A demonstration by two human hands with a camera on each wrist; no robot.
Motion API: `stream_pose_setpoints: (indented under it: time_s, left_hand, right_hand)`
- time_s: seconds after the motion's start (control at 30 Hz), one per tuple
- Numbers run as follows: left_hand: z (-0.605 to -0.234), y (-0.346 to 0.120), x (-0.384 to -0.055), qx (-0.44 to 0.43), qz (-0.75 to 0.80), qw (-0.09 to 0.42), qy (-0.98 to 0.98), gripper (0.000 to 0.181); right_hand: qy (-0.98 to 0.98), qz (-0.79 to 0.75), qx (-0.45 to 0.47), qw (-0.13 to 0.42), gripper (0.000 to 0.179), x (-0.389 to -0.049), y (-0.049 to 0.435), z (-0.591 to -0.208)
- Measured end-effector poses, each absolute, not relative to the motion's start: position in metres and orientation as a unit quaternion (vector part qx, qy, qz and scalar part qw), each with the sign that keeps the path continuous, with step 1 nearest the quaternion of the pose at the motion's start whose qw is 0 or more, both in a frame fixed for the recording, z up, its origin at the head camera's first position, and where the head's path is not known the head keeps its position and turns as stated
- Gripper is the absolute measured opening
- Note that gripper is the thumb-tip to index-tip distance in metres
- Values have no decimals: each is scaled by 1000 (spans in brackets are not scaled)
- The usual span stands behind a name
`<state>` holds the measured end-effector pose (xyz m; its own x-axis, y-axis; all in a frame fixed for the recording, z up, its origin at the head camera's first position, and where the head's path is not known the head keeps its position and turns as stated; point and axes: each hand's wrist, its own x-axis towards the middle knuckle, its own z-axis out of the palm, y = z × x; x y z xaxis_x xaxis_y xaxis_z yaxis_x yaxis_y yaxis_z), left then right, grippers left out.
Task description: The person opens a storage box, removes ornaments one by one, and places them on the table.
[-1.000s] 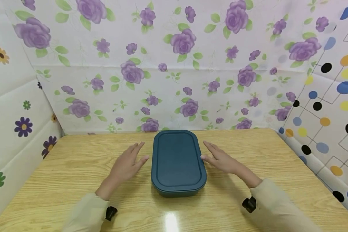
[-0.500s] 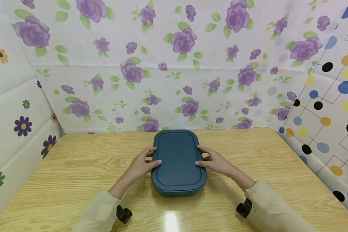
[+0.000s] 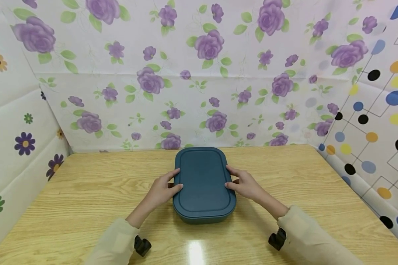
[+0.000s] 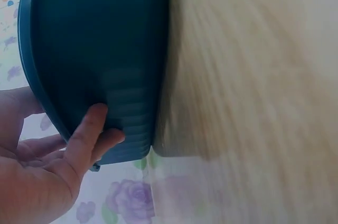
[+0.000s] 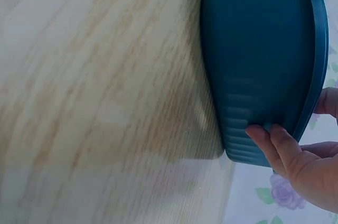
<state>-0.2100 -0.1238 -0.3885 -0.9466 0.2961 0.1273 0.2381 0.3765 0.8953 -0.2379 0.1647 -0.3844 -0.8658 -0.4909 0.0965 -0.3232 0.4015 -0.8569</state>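
Observation:
A dark teal lidded box [image 3: 203,184], rectangular with rounded corners, sits on the wooden table with its lid on. My left hand [image 3: 160,190] grips its left side, thumb on the lid's edge. In the left wrist view, fingers [image 4: 84,134] of this hand lie against the box's ribbed side wall [image 4: 127,102]. Opposite it, my right hand [image 3: 247,184] holds the right side in the same way, thumb at the lid's rim. The right wrist view has two fingertips [image 5: 264,131] pressed to the ribbed wall below the rim. The inside of the box is hidden.
The wood-grain table [image 3: 103,191] extends around the box. A rose-patterned sheet [image 3: 185,92] hangs behind it, with a flower-print sheet [image 3: 20,165] on the left and a dotted sheet [image 3: 378,121] on the right. Black devices [image 3: 142,246] are strapped at both wrists.
One second ago both hands were apart from the box with fingers extended. They moved inward and took hold of its two sides. The box stays in about the same place.

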Motion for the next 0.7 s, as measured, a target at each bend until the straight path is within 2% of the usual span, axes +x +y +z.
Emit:
stream_pose_setpoints:
  time_s: [0.2, 0.43, 0.7]
  left_hand:
    - [-392, -122, -210, 175, 537, 15, 825, 56]
    - [-396, -120, -211, 172, 538, 8, 825, 56]
    - [-392, -118, -207, 144, 469, -31, 871, 54]
  right_hand:
    - [843, -478, -241, 55, 58, -236, 160, -385]
    - [851, -465, -241, 48, 57, -236, 160, -384]
    - [877, -422, -227, 28, 56, -233, 158, -379]
